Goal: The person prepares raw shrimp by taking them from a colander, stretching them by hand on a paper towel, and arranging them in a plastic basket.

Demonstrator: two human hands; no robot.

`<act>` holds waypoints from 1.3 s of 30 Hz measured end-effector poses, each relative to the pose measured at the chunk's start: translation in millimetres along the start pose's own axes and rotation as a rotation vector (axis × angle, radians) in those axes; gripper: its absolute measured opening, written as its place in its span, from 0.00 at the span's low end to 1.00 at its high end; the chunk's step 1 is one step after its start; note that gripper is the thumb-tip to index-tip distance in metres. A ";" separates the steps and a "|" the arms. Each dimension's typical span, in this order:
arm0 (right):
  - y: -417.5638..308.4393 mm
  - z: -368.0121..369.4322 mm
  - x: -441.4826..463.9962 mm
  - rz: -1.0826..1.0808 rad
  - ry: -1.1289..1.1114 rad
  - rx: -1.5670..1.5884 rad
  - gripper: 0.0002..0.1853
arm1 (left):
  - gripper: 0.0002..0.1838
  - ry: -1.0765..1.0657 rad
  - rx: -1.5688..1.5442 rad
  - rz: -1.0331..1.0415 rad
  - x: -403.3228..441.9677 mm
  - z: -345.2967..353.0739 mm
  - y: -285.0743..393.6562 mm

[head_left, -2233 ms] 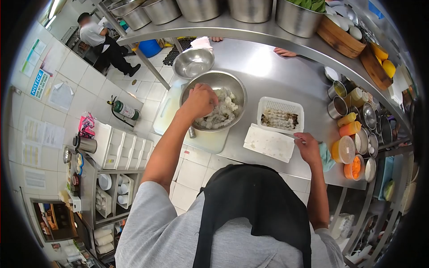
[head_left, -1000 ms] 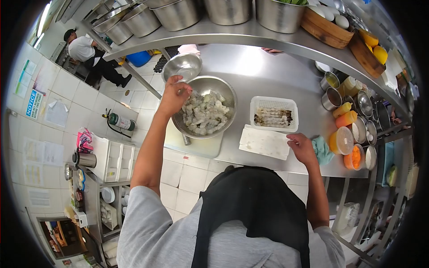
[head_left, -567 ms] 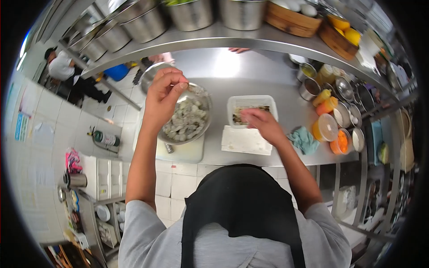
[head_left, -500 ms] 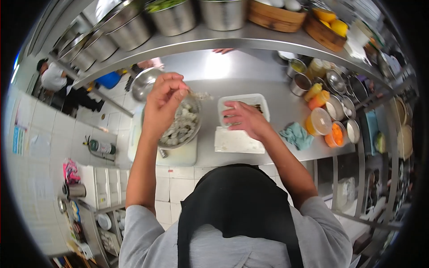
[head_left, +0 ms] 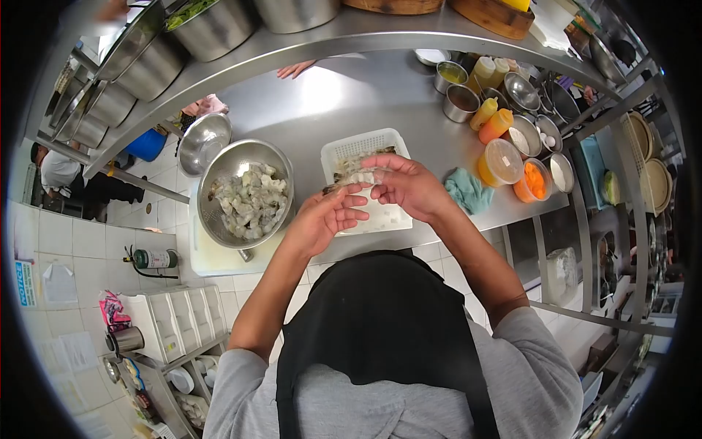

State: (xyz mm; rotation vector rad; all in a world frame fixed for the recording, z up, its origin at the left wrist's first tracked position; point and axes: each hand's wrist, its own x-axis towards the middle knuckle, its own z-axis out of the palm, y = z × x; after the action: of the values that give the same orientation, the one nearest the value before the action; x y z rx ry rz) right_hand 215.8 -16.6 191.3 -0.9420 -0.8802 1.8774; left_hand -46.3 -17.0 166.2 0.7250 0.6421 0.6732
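Observation:
A raw grey shrimp (head_left: 360, 178) is stretched between my two hands, above the white containers. My right hand (head_left: 415, 189) pinches one end of it between thumb and fingers. At the dark tail end, my left hand (head_left: 322, 223) grips with thumb and forefinger, its other fingers loosely curled. Behind them lies a white perforated basket (head_left: 397, 139) with more shrimp inside, partly covered by my fingers. A white tray (head_left: 398, 222) sits under my hands. To the left, a steel colander (head_left: 212, 212) holds a heap of raw shrimp (head_left: 252, 201).
The colander rests on a white cutting board (head_left: 205, 256). An empty steel bowl (head_left: 205, 143) stands behind it. On the right are a teal cloth (head_left: 468, 190), squeeze bottles (head_left: 496, 126) and several containers. A steel shelf (head_left: 307, 36) crosses overhead. Another person's hand (head_left: 295, 69) touches the far edge.
My left hand has come from above the colander over to the basket side, bringing the shrimp. My right hand has closed on its other end. The view has shifted.

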 end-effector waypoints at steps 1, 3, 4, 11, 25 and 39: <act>2.6 3.5 -1.7 -0.041 0.028 -0.073 0.18 | 0.27 0.016 0.051 -0.016 3.9 -5.6 -3.5; 9.7 3.0 -4.6 -0.094 0.060 -0.168 0.18 | 0.23 0.131 -0.039 -0.026 12.0 -13.0 -7.5; 16.1 -1.3 -4.0 -0.106 0.062 -0.191 0.17 | 0.21 0.189 -0.084 -0.030 15.2 -15.7 -8.6; 46.4 -24.5 -2.9 -0.011 0.077 -0.672 0.14 | 0.09 0.189 0.411 0.080 30.7 -55.6 -48.4; 153.8 -76.0 23.3 -0.279 0.090 -1.436 0.18 | 0.11 0.256 1.537 0.401 57.2 -67.2 -130.4; 155.6 -84.8 18.6 -0.223 0.170 -1.329 0.07 | 0.12 0.225 1.513 0.569 81.2 -60.2 -144.9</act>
State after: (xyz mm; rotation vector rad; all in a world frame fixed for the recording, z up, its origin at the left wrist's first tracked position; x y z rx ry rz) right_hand 225.1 -44.9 15.6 -1.5999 -2.0658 0.8218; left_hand 6.8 -16.5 -2.4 2.3152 1.1522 0.7121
